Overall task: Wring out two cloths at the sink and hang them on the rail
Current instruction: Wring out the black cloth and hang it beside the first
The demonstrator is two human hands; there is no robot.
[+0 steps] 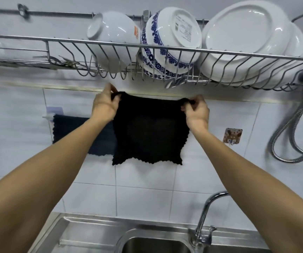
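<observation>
both the left hand (104,105) and right hand (196,111) pinch the top corners of the black cloth (147,130), stretched level above the rail (47,116), which runs leftward and lower, nearer the left hand.

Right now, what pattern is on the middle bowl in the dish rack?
Blue floral bands on white, on the upturned ceramic bowl; head view.

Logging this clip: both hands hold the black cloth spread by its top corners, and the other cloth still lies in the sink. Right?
Not quite. The head view shows the other cloth already hanging on the rail, not lying in the sink. The rest holds: left hand and right hand hold the black cloth spread by its top corners.
</observation>
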